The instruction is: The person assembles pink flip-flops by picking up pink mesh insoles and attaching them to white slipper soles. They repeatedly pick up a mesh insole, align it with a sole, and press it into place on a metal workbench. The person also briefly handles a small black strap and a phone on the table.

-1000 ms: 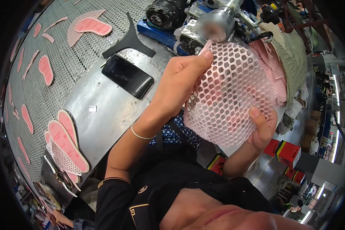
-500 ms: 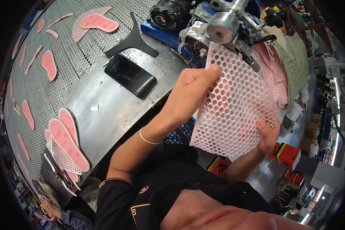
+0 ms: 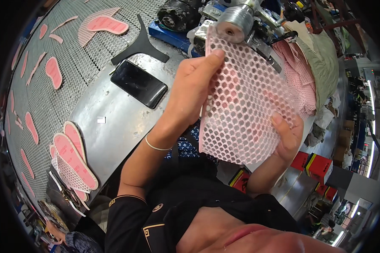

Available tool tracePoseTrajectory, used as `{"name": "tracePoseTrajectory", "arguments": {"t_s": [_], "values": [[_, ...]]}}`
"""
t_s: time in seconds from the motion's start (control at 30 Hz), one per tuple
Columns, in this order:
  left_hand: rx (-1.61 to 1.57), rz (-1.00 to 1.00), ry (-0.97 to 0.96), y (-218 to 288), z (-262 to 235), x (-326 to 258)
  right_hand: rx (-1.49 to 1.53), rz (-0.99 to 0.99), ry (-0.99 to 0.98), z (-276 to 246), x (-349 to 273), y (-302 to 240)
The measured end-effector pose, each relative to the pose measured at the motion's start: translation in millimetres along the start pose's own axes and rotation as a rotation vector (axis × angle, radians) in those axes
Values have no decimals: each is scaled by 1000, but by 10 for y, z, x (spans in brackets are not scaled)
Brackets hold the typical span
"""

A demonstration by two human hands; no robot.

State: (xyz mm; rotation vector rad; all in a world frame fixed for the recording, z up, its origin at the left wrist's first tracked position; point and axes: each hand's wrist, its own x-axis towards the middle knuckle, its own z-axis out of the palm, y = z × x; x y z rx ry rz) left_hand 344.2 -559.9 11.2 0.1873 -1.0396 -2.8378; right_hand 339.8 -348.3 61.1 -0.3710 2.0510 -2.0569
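Note:
A piece of pale pink mesh fabric (image 3: 245, 109) with hexagonal holes hangs stretched between my two hands. My left hand (image 3: 194, 82) pinches its left edge near the top, thumb lying on the front. At its lower right side, my right hand (image 3: 288, 137) grips it with the thumb in front; other fingers are behind the mesh. The upper end of the fabric reaches a round metal roller (image 3: 234, 26) on the machine; whether they touch, I cannot tell. To the left of my left hand a black phone (image 3: 139, 83) rests on the metal table (image 3: 114, 135).
Pink insoles (image 3: 74, 160) lie stacked at the table's left. More insoles and scraps are scattered over a mesh conveyor (image 3: 78, 69). A black curved plate (image 3: 141, 46) sits beside the phone. Pink fabric (image 3: 297, 78) is heaped right of the machine; red boxes (image 3: 318, 168) stand below right.
Both hands and the mesh fabric have shifted left, with my left hand also rising. The fabric's top edge now overlaps the roller area more. Both hands keep their hold.

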Motion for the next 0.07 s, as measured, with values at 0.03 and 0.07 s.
{"name": "tracePoseTrajectory", "arguments": {"t_s": [0.03,0.07], "values": [[-8,4,27,50,-15,-15,5,34,-24,54,52,4],[-7,9,30,67,-25,-24,11,67,-49,112,108,9]]}}
